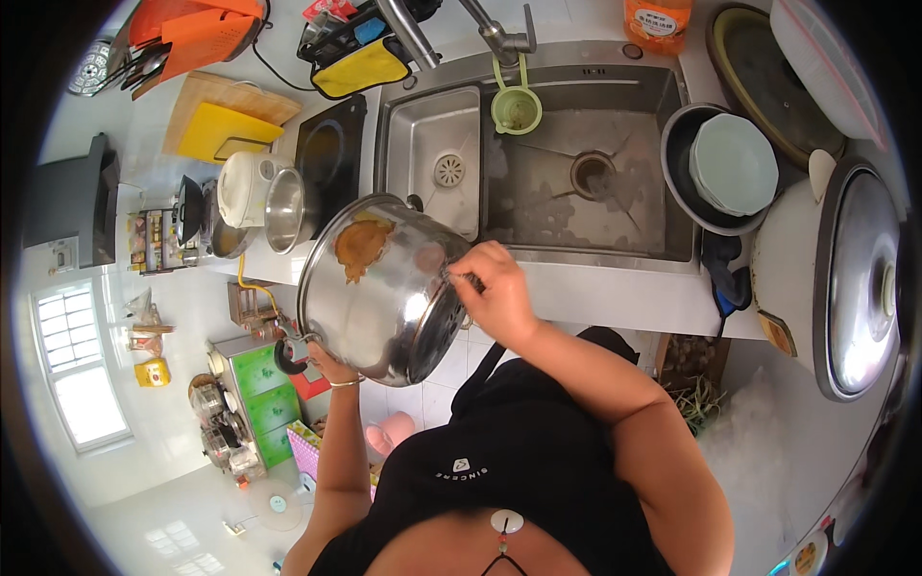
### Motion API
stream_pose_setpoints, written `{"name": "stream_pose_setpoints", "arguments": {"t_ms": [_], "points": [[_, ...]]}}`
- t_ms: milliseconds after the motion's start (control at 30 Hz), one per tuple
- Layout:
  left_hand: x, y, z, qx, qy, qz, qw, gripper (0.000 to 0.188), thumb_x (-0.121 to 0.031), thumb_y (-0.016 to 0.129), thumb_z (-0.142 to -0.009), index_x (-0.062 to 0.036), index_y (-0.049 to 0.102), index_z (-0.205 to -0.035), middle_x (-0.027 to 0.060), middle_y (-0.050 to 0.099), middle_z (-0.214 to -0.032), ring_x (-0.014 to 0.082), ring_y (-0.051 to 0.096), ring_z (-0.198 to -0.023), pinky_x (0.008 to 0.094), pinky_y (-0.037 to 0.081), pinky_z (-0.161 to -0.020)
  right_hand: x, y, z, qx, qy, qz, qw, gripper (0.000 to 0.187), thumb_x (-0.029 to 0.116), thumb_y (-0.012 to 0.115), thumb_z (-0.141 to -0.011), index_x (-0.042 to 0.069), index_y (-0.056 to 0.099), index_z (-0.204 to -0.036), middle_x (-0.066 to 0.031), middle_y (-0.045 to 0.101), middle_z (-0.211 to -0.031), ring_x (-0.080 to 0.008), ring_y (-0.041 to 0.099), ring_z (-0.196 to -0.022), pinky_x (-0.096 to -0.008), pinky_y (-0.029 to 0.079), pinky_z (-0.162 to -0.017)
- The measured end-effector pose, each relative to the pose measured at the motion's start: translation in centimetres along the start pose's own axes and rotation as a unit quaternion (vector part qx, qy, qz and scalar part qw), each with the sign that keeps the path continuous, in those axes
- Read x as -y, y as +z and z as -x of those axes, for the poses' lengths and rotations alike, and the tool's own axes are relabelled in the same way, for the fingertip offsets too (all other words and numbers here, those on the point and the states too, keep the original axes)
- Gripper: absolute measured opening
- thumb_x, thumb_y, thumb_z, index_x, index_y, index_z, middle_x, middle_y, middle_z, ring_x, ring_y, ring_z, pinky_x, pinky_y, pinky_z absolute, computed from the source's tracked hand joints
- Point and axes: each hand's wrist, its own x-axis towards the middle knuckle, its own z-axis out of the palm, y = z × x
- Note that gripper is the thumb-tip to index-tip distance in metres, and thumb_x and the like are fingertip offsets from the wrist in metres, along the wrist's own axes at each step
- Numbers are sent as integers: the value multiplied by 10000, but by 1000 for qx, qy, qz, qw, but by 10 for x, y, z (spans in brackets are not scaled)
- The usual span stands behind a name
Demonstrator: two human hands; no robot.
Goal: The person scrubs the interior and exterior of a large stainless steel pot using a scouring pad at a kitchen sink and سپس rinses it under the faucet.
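A large stainless steel pot (pixel 384 298) is tipped on its side in front of the sink. A brown stain (pixel 362 248) marks its shiny outer wall, and its base looks blackened. Low on the left, my left hand (pixel 333 367) is closed around the pot by its dark side handle (pixel 288 355). My right hand (pixel 501 293) is closed, with its fingertips pressed against the pot wall near the base. A small dark wad, like steel wool, shows partly between those fingers; the rest of it is hidden.
The double sink (pixel 595 254) lies beyond the pot, with a green strainer (pixel 517 109) hanging from the faucet (pixel 504 40). Nested bowls (pixel 733 163) and a big lidded pot (pixel 802 259) stand on the right. To the left are a steel bowl (pixel 284 211) and a rice cooker (pixel 242 189).
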Motion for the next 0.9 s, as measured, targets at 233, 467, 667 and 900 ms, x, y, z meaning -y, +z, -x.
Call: {"name": "stream_pose_setpoints", "arguments": {"t_ms": [233,467,667,900], "points": [[-17,-2,-18,-34,-355,498,790,473,-325,437,-965,67,465,-1228,190,550,-1197,291,573,-1041,429,471,-881,-9,4,-2,-25,-32,12,999,105,-20,679,-708,27,605,-766,-142,615,-787,-347,586,-787,-399,485,-719],[11,-6,-7,89,-194,188,959,545,-393,412,-957,23,419,-1309,161,507,-1264,262,534,-1116,393,442,-958,-27,1,-14,-9,48,7,999,106,-25,677,-704,20,617,-779,-137,620,-787,-340,598,-792,-396,481,-714],[-51,-10,-45,34,-271,265,925,464,-337,425,-992,71,497,-1201,172,590,-1151,242,588,-1017,368,483,-885,-31,4,-14,-53,0,5,999,105,-29,692,-692,29,623,-746,-127,622,-769,-319,597,-763,-381,487,-696],[-71,-15,-59,5,-354,401,845,498,-429,416,-995,38,564,-1086,107,612,-1059,181,595,-929,331,497,-827,-3,4,-13,-12,-88,8,996,123,-27,695,-671,32,623,-751,-131,621,-760,-336,585,-742,-398,479,-670]]}}
